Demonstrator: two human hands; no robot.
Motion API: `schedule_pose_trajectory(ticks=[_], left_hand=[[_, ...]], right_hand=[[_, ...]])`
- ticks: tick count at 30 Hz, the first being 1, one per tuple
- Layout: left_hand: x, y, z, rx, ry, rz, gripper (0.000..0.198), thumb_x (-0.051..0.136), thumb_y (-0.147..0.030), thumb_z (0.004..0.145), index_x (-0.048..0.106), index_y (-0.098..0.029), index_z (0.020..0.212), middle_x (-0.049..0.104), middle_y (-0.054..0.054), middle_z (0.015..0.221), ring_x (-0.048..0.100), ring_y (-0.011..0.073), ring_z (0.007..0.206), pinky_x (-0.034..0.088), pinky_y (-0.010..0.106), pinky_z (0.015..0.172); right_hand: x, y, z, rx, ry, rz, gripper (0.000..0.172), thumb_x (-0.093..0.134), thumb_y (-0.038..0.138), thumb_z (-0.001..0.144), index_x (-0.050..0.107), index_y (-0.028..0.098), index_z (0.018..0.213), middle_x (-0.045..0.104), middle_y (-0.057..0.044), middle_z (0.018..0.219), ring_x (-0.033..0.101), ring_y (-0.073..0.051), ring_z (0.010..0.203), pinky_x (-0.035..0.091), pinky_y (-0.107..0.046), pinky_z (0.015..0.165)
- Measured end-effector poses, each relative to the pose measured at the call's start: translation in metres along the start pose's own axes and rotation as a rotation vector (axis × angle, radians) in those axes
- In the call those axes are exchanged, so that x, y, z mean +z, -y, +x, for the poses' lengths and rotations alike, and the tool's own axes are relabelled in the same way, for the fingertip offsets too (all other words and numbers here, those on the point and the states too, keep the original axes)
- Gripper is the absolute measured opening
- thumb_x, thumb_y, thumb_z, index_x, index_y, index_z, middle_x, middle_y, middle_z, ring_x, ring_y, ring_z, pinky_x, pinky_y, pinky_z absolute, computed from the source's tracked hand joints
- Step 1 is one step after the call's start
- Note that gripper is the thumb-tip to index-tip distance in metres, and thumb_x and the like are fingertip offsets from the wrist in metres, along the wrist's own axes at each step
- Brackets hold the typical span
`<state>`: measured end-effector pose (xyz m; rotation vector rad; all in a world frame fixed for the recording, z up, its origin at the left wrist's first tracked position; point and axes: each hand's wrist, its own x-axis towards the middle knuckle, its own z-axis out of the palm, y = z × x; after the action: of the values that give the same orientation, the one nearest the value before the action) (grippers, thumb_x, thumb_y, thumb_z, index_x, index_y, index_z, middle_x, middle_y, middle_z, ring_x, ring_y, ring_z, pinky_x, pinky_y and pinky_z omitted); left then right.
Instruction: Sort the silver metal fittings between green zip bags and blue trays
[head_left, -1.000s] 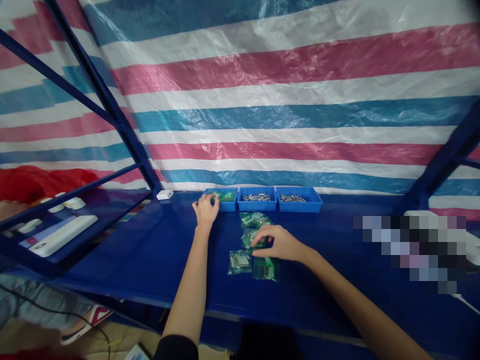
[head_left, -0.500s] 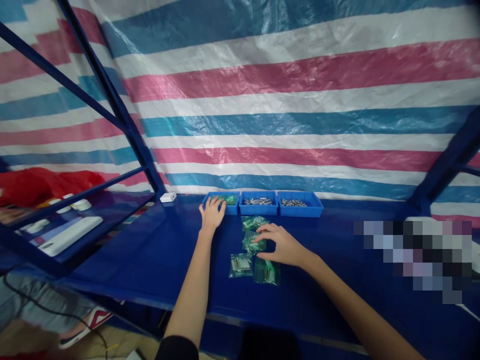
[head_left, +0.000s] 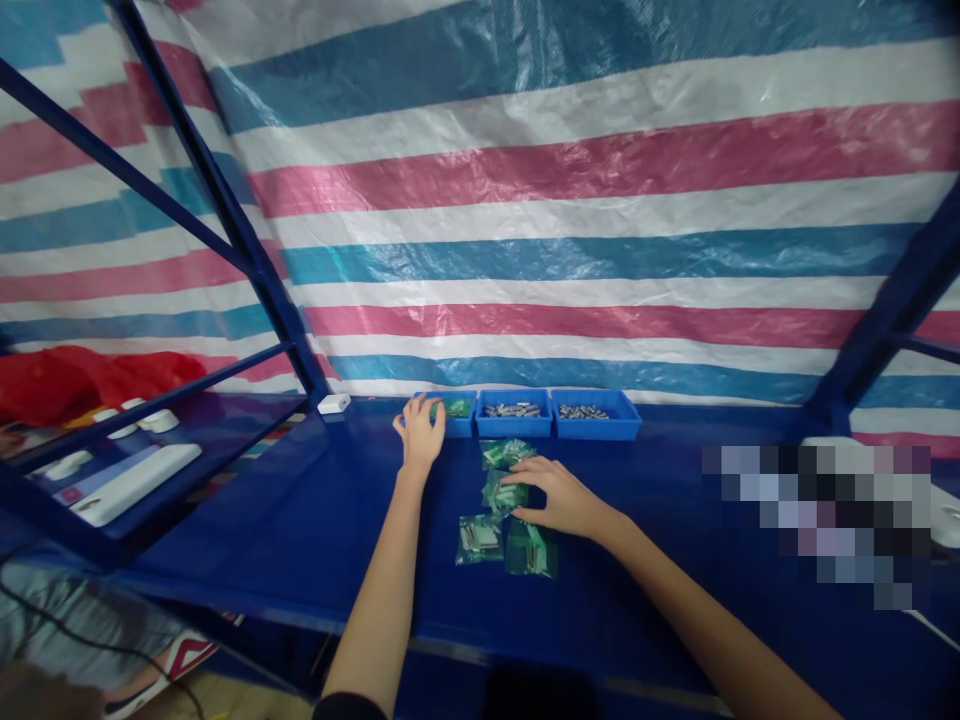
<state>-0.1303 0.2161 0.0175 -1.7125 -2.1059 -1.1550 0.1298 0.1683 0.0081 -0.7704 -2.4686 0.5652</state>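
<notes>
My left hand reaches to the front left corner of the leftmost blue tray, which holds small green bags; its fingers lie spread on the rim and hold nothing. My right hand rests on the blue table with fingers stretched over a small green bag of metal parts, thumb apart below it. Another green bag lies just beyond it. Two more, one bag and its neighbour, lie nearer to me. The middle tray and the right tray hold grey metal parts.
A striped tarp hangs behind the trays. A small white box sits by the blue frame post. The left side shelf carries white devices and red cloth. A white object lies at the right, beside a pixelated patch.
The view has shifted slightly. My right hand slid a little further onto the green bag. My left hand stays at the left tray, its fingers drawn back from inside to the rim.
</notes>
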Motion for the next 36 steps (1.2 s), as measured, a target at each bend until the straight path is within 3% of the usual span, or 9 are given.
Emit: schedule_pose_trajectory(ticks=[4,8,11,16,20,27,30,34,36], left_hand=[[-0.002,-0.022,-0.006,0.164,-0.027,-0.085,0.024,0.040,-0.031,0.088,0.062,-0.024,0.090,0.058,0.006,0.106,0.048,0.0225,0.104,0.029,0.043,0.093],[-0.002,-0.042,-0.015,0.384,0.085,-0.133,0.025,0.041,-0.030,0.088,0.062,-0.020,0.078,0.059,0.004,0.087,0.053,0.0192,0.090,0.033,0.036,0.084],[-0.004,-0.053,-0.019,0.460,0.169,-0.201,0.031,0.041,-0.032,0.089,0.062,-0.019,0.070,0.058,0.003,0.080,0.054,0.0178,0.084,0.034,0.034,0.081],[-0.008,-0.068,-0.024,0.353,0.301,-0.557,0.036,0.041,-0.038,0.089,0.065,-0.019,0.070,0.059,0.003,0.077,0.055,0.0159,0.081,0.039,0.028,0.075],[-0.004,-0.079,-0.034,0.279,0.430,-0.690,0.028,0.052,-0.041,0.083,0.066,-0.018,0.079,0.062,0.003,0.083,0.055,0.0157,0.080,0.039,0.025,0.067],[0.013,-0.084,-0.042,0.275,0.420,-0.745,0.023,0.066,-0.037,0.073,0.060,-0.014,0.071,0.056,0.001,0.071,0.050,0.0120,0.065,0.037,0.023,0.059],[0.015,-0.083,-0.041,0.263,0.376,-0.756,0.023,0.068,-0.036,0.071,0.062,-0.014,0.074,0.056,0.002,0.074,0.050,0.0118,0.065,0.037,0.022,0.057],[0.015,-0.082,-0.038,0.291,0.325,-0.783,0.021,0.070,-0.034,0.068,0.065,-0.016,0.075,0.057,0.004,0.086,0.053,0.0135,0.074,0.038,0.023,0.059],[0.014,-0.083,-0.038,0.297,0.318,-0.790,0.019,0.071,-0.034,0.067,0.066,-0.017,0.074,0.058,0.005,0.087,0.054,0.0148,0.079,0.039,0.023,0.061]], right_hand=[[0.001,-0.003,0.003,-0.028,-0.040,0.008,0.028,0.064,0.034,0.076,0.065,0.029,0.103,0.063,-0.004,0.104,0.053,-0.023,0.104,0.039,-0.039,0.089],[0.001,-0.005,0.005,-0.040,-0.091,0.037,0.020,0.065,0.035,0.075,0.069,0.028,0.093,0.066,-0.002,0.097,0.058,-0.020,0.094,0.042,-0.034,0.083],[0.000,-0.006,0.006,-0.019,-0.163,0.079,0.015,0.062,0.038,0.077,0.070,0.028,0.083,0.068,0.000,0.085,0.061,-0.018,0.082,0.045,-0.030,0.074],[-0.006,-0.011,0.013,0.304,-0.569,0.287,0.026,0.057,0.046,0.077,0.064,0.021,0.074,0.063,-0.001,0.062,0.060,-0.017,0.056,0.044,-0.026,0.050],[-0.011,-0.016,0.016,0.396,-0.707,0.616,0.036,0.060,0.052,0.070,0.057,0.017,0.080,0.058,0.000,0.056,0.059,-0.017,0.050,0.040,-0.022,0.039],[-0.008,-0.017,0.017,0.350,-0.700,0.640,0.041,0.063,0.051,0.068,0.055,0.017,0.092,0.061,0.001,0.061,0.057,-0.013,0.044,0.042,-0.022,0.039],[-0.008,-0.019,0.016,0.319,-0.687,0.523,0.036,0.062,0.047,0.071,0.058,0.017,0.090,0.066,-0.003,0.075,0.057,-0.012,0.044,0.044,-0.023,0.043],[-0.008,-0.024,0.014,0.339,-0.679,0.328,0.026,0.062,0.043,0.072,0.063,0.020,0.085,0.065,0.000,0.066,0.060,-0.014,0.047,0.044,-0.023,0.047],[-0.008,-0.026,0.013,0.329,-0.694,0.271,0.023,0.062,0.042,0.072,0.064,0.021,0.082,0.066,-0.001,0.073,0.061,-0.014,0.052,0.045,-0.024,0.049]])
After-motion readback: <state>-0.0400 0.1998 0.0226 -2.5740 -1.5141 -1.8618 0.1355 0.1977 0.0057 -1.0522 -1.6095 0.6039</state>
